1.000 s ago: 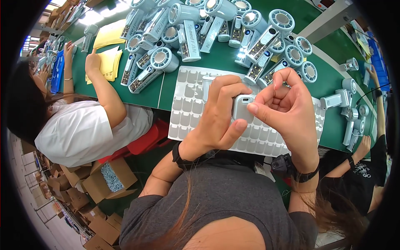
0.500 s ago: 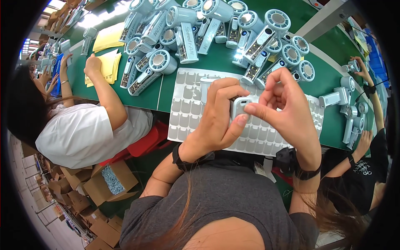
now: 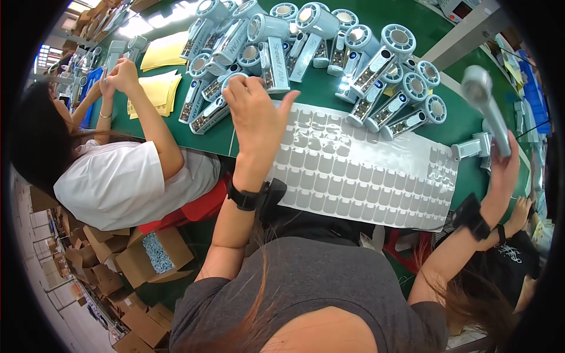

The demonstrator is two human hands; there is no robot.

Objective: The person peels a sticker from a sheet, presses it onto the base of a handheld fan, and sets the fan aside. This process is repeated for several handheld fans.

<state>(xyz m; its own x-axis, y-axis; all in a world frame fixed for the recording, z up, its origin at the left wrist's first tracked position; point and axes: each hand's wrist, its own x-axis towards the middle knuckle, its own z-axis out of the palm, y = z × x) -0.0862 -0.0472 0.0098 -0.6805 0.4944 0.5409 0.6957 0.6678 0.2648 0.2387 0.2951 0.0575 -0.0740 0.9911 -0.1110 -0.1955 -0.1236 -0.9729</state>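
My right hand [image 3: 504, 167] is raised at the right, closed round the lower end of a pale blue handheld fan [image 3: 497, 120] whose round head is smeared by motion. My left hand [image 3: 256, 115] reaches over the near left of the fan pile. Its thumb is stretched out to the side, and its fingers bend over the head of a fan [image 3: 210, 116] lying there; whether they touch it is hidden. Below and between my hands lies a white sheet of grey rounded stickers [image 3: 353, 182], some of its upper area bare and shiny.
Several pale blue handheld fans [image 3: 321, 23] are heaped behind the sheet. More fans [image 3: 471, 148] lie at the right. Yellow papers [image 3: 156, 97] rest on the green table [image 3: 206, 138] beside a person in a white shirt [image 3: 112, 182]. A grey metal post [image 3: 456, 50] slants across the upper right.
My hands have parted from above the sticker sheet. The right has swung right with the fan; the left has let go of it and moved left to the pile.
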